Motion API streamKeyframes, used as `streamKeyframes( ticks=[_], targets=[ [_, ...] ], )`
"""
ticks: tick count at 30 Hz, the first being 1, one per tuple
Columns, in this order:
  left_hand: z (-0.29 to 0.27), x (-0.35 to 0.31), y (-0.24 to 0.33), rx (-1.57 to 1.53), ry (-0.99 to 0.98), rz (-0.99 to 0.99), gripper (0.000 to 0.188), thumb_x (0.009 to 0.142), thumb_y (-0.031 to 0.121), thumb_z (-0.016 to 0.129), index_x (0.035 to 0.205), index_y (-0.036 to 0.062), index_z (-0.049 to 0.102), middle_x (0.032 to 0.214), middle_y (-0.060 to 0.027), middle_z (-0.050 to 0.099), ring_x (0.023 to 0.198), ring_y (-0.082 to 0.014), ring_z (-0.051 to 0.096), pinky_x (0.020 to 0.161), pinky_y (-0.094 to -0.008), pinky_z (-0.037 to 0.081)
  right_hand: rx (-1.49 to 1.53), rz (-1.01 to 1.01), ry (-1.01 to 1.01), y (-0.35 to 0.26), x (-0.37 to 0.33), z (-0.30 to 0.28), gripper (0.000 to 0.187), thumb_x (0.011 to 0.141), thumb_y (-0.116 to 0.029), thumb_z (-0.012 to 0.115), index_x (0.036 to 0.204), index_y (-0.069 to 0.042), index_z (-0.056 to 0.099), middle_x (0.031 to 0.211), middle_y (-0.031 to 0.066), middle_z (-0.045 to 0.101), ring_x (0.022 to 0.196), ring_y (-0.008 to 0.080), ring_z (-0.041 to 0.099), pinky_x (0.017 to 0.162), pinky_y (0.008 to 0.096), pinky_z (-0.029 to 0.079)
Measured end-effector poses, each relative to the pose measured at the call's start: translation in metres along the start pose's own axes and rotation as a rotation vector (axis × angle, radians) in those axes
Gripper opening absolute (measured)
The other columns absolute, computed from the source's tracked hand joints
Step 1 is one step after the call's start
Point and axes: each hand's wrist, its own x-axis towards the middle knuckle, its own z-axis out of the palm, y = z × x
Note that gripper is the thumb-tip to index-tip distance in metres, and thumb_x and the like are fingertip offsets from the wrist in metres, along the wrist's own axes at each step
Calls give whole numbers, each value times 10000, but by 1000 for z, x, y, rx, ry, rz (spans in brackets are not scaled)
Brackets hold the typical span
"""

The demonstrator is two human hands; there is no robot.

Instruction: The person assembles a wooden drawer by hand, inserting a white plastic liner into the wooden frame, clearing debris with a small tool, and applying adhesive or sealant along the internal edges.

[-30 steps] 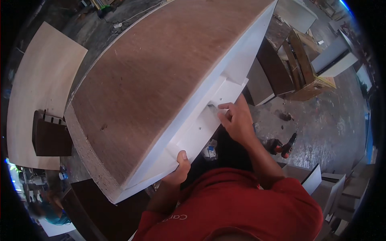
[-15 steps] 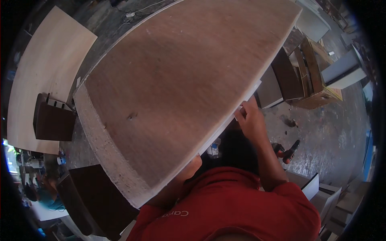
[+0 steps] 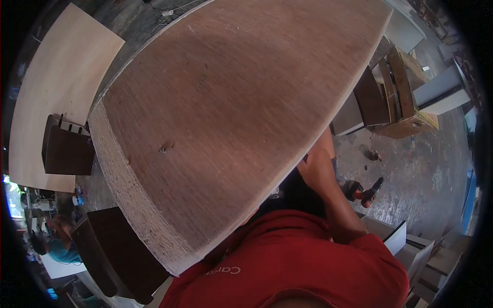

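Observation:
A large brown wooden panel (image 3: 231, 113) fills the middle of the view, raised in front of my body and tilted. A rough, pale strip (image 3: 138, 195) runs along its left end. My right hand (image 3: 317, 167) is closed at the panel's near edge, its fingertips tucked out of sight under it. Of my left hand (image 3: 250, 217) only a sliver shows below the same edge; its fingers are hidden behind the panel.
A pale plywood sheet (image 3: 61, 92) lies at the left, with a dark brown box-shaped piece (image 3: 69, 151) over it. Another dark piece (image 3: 120, 256) stands nearer. On the floor at right are a red-and-black power tool (image 3: 371, 194) and wooden cabinet parts (image 3: 400, 92). A person (image 3: 62, 246) sits far left.
The panel has tipped and come closer, covering more of both hands. A white layer under its near edge has gone from sight. My right hand has dropped slightly toward me.

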Motion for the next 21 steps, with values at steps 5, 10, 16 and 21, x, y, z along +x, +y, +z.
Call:
streamKeyframes(
  ticks=[5,10,16,21],
  targets=[
    [7,5,7,9,45,26,589,832,28,675,1361,-67,432,1236,-163,558,1089,-265,588,962,-411,485,-99,-119,-15,-2,-1,-3,287,941,-176,691,1175,-14,664,766,139,677,666,284,652,631,384,503],
    [-2,3,5,61,-19,-21,623,829,29,680,1381,-75,411,1259,-174,547,1095,-272,586,963,-415,489,-246,-134,178,-8,6,-10,210,918,-153,697,1103,-56,683,846,134,692,723,299,678,668,396,530],
    [5,6,4,18,-3,40,644,822,-5,664,1399,-80,388,1266,-176,539,1108,-270,578,967,-413,486,-298,-231,264,-5,15,2,167,895,-126,697,1049,-61,690,897,120,660,768,303,671,691,421,534],
    [6,9,8,-66,23,61,634,814,-15,663,1385,-87,399,1258,-176,542,1107,-269,576,966,-409,485,-252,-316,241,0,11,18,174,881,-115,701,1037,-40,689,894,130,655,802,329,663,709,437,531]
  ],
)
